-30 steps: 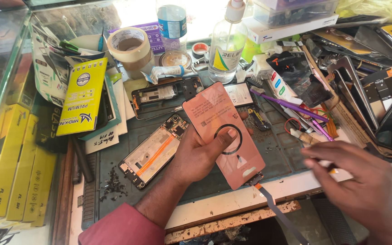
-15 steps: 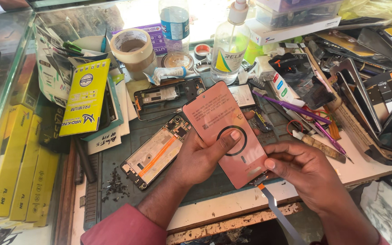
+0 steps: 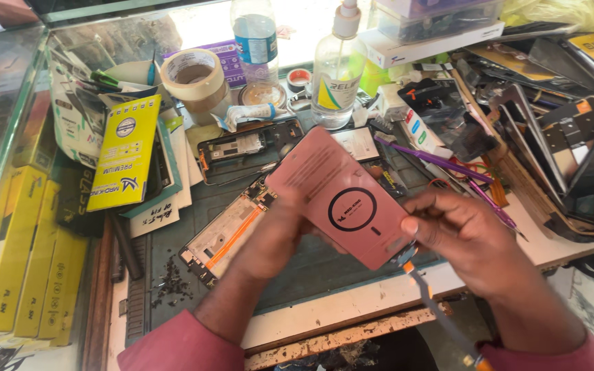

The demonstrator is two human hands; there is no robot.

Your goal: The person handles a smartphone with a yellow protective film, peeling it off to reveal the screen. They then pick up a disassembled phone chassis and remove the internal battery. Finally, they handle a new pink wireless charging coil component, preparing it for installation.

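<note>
My left hand [image 3: 280, 237] holds a pink flat rectangular panel [image 3: 338, 196] with a black ring on it, tilted up over the dark work mat [image 3: 173, 240]. My right hand [image 3: 465, 237] grips the panel's lower right edge with thumb and fingers. A thin tool with an orange and grey shaft [image 3: 434, 302] runs down from under the right hand toward my sleeve. An opened phone body with an orange strip [image 3: 225, 237] lies on the mat just left of my left hand.
Another opened phone frame [image 3: 245, 148], a tape roll [image 3: 194, 79], a plastic water bottle [image 3: 256, 41] and a pump bottle [image 3: 338, 75] stand behind. Yellow boxes [image 3: 125, 151] sit at left, phone screens and purple tools [image 3: 441, 161] at right. Small black debris [image 3: 170, 282] dots the mat.
My right hand moved left from the bench edge up to the pink panel and took hold of its lower right edge. The left hand kept holding the panel.
</note>
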